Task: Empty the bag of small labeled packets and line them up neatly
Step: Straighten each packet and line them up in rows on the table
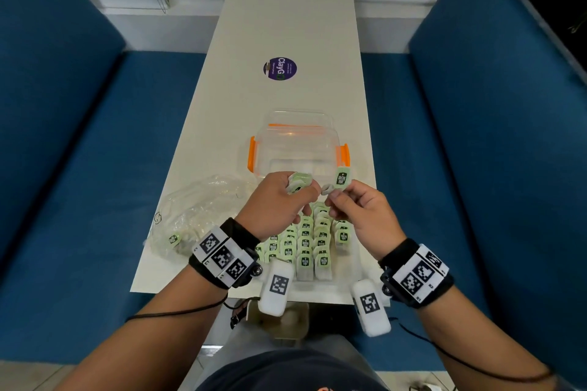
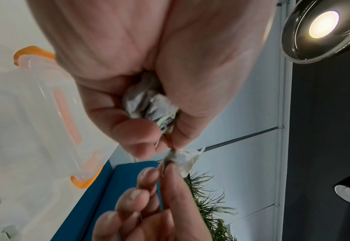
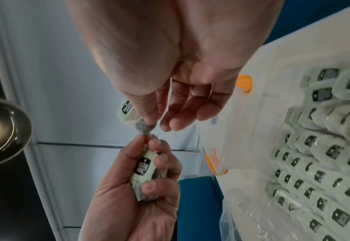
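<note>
Small pale-green packets with black labels lie in neat rows (image 1: 305, 241) on the white table (image 1: 286, 25) near its front edge, also in the right wrist view (image 3: 314, 163). My left hand (image 1: 305, 197) grips a small bunch of packets (image 1: 298, 181) (image 3: 143, 166) above the rows. My right hand (image 1: 333, 197) pinches one packet (image 1: 343, 178) (image 3: 127, 109) between thumb and forefinger, label upright. The two hands meet at a twisted bit of wrapper (image 2: 182, 158) between the packets. The crumpled clear bag (image 1: 197, 213) lies to the left with one packet (image 1: 174, 239) inside.
A clear plastic box with orange latches (image 1: 298, 149) stands just beyond my hands. Farther back a purple round sticker (image 1: 280, 68) is on the tabletop. Blue benches (image 1: 79, 168) flank the narrow table on both sides.
</note>
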